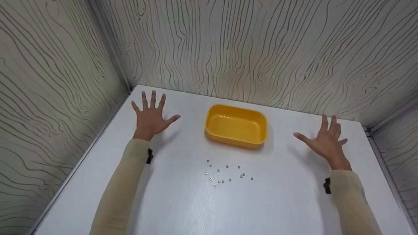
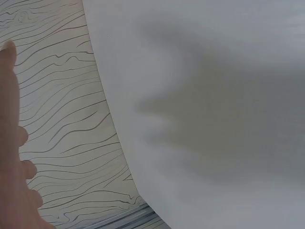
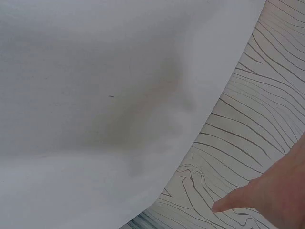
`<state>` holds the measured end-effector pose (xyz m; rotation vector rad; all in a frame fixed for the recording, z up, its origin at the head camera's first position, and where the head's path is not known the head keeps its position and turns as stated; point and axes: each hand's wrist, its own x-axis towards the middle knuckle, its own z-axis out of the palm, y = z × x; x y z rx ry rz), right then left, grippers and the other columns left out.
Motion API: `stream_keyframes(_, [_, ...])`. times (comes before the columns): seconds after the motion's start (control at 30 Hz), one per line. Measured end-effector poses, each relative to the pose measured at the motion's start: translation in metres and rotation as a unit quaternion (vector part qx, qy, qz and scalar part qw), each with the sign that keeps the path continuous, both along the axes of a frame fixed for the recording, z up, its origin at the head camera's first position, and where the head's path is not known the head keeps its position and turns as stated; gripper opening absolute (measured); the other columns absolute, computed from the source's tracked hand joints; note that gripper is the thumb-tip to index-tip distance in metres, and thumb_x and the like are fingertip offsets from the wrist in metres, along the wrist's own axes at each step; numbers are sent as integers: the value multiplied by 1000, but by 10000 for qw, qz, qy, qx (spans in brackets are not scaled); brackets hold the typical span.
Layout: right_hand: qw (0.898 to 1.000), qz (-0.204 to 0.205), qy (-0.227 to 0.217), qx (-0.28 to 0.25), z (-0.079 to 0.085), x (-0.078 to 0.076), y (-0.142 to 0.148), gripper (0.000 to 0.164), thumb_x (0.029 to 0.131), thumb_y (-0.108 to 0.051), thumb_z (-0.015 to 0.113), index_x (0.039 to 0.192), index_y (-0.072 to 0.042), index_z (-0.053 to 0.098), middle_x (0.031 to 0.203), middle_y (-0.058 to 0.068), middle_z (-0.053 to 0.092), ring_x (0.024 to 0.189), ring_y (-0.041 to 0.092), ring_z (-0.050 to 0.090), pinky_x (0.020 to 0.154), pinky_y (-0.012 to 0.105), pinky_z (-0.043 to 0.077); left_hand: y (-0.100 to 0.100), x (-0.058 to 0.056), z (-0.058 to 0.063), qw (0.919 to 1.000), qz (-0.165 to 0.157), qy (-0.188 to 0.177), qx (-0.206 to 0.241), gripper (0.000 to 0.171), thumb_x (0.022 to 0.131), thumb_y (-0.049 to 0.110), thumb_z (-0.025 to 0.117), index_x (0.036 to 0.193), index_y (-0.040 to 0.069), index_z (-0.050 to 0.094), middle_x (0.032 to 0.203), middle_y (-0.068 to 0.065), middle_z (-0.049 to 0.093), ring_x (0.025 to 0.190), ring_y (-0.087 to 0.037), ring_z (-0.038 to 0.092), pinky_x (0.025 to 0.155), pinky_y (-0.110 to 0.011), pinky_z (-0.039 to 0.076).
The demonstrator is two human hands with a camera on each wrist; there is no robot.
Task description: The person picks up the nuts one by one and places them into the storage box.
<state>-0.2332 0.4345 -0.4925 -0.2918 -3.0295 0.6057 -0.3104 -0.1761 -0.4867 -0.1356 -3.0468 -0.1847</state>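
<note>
My left hand (image 1: 150, 119) is held with its fingers spread, left of a yellow rectangular tray (image 1: 236, 125), and it holds nothing. On the tray's other side my right hand (image 1: 326, 143) is also spread and bare. Both cast shadows on the white table (image 1: 183, 202). Several tiny metal nuts (image 1: 218, 170), or similar small rings, lie scattered in front of the tray; their exact kind is too small to tell. In the left wrist view part of the left hand (image 2: 16, 157) shows at the edge; the right wrist view shows part of the right hand (image 3: 274, 193).
A wood-grain patterned panel (image 1: 235, 49) rises behind the table, with similar panels at the left (image 1: 49, 98) and right (image 1: 401, 153). Metal framing (image 1: 107, 42) runs along the left corner. Dark small bands sit at both sleeve cuffs.
</note>
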Motion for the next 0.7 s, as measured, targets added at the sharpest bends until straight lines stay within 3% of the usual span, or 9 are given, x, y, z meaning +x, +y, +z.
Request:
stream_keyframes(0.4, [9997,83,201,73,9,-4,-5,132,87,-78,64,166,0,-6,171,35,-14,154,66,-6,102,97,1,3,2,1,9998,-111,118,-104,111,86,96,29,170,25,14,178,-19,3,162,-53,-3,119,-86,2])
stream_keyframes(0.7, [9996,210,121,-149,13,-6,-15,128,89,-77,62,166,1,-5,172,35,-10,156,63,1,117,85,9,12,11,3,9996,-216,-32,-183,108,90,91,33,170,19,15,178,-18,4,163,-49,3,121,-83,2])
